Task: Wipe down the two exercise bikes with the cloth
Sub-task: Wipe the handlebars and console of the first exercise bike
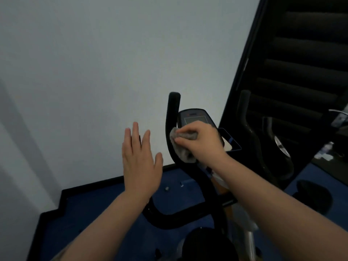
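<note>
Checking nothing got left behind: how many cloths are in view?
1: the grey cloth, gripped by the right hand against the bike's handlebar beside the console. Others may be out of view.

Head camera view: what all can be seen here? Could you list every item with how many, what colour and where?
exercise bike: one, black frame, centre, below the hands
handlebar: one upright post, black, left of the console
console: one, dark with a grey screen, centre, partly behind the right hand
cloth: one, grey, bunched against the handlebar
saddle: one, black, bottom edge
mirror: one, dark, right side, reflecting a bike
floor: blue, with black skirting along the wall
wall: pale grey-white, upper left
left hand: one, fingers straight, holding nothing, raised left of the handlebar
right hand: one, its grip around the cloth
</note>
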A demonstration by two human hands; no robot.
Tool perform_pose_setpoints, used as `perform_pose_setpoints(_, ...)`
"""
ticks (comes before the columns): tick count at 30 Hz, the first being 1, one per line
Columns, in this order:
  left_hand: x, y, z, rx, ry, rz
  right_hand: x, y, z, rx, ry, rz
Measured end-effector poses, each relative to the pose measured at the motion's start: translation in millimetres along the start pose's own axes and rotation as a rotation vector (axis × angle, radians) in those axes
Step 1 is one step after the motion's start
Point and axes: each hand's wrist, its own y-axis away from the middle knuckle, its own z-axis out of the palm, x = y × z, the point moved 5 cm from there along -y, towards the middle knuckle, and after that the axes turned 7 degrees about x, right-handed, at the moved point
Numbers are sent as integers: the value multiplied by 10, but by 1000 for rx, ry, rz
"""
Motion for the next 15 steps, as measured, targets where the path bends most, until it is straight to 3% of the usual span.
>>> perform_pose_setpoints(3,-26,28,49,-4,-222,40,99,79,186,-11,-9,15)
perform_pose_setpoints(6,-45,32,61,19,-230,39,200,378,33,-19,77,-173)
perform_pose_setpoints(8,-65,37,56,40,-213,6,280,502,-117,-141,134,-221)
perform_pose_setpoints(11,-94,50,42,63,-196,-31,312,278,-219,-342,123,-130)
perform_pose_setpoints(15,-36,59,9,108,-98,-99,53,-11,10,-222,73,-220)
